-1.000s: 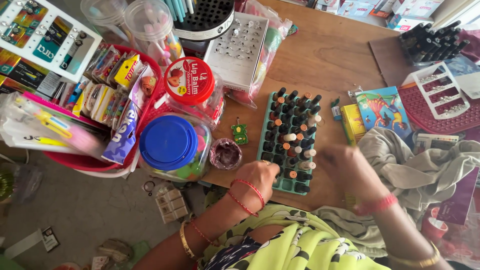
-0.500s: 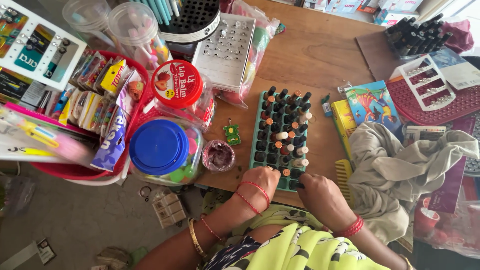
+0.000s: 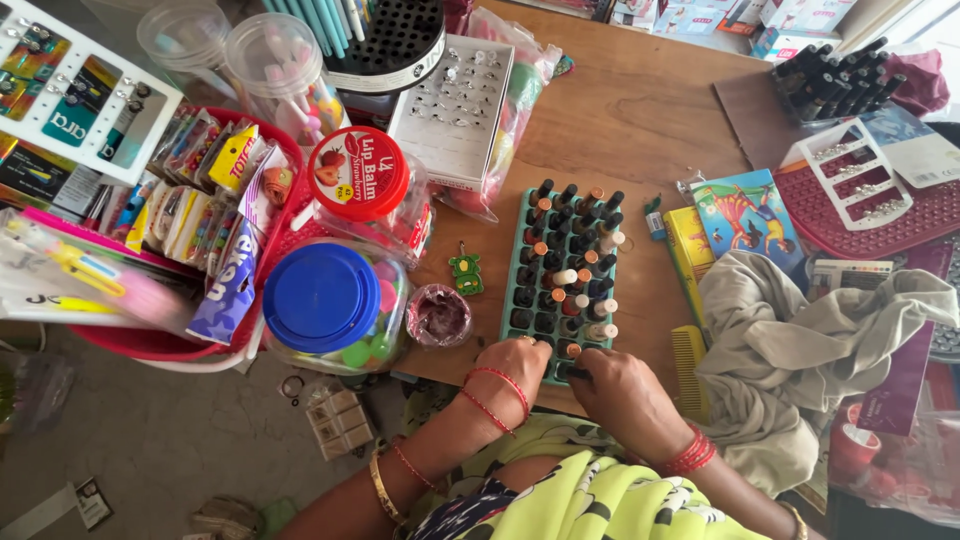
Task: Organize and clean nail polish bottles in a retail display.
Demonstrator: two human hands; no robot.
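Resting on the near edge of a green tray [image 3: 560, 270], the left hand [image 3: 515, 365] curls loosely, fingers bent against the tray's rim, clamped on nothing that shows. The right hand [image 3: 620, 395] sits just beside it at the tray's near right corner, fingertips pinched on a small dark bottle [image 3: 578, 373] there. The two hands nearly touch. The tray lies on the wooden table [image 3: 640, 110], its slots mostly filled with small upright bottles in dark, orange and pale caps; a few near slots stand bare.

Left of the tray, a small round pot [image 3: 438, 315] holds something dark pink. Beside it a clear jar with a blue lid [image 3: 322, 297] holds coloured balls, and a jar with a red lid [image 3: 358, 172] stands behind. A red basket [image 3: 150, 340] is packed with packets. A white box [image 3: 452, 110] carries rows of small studs. A grey cloth [image 3: 800, 340] lies crumpled to the right.
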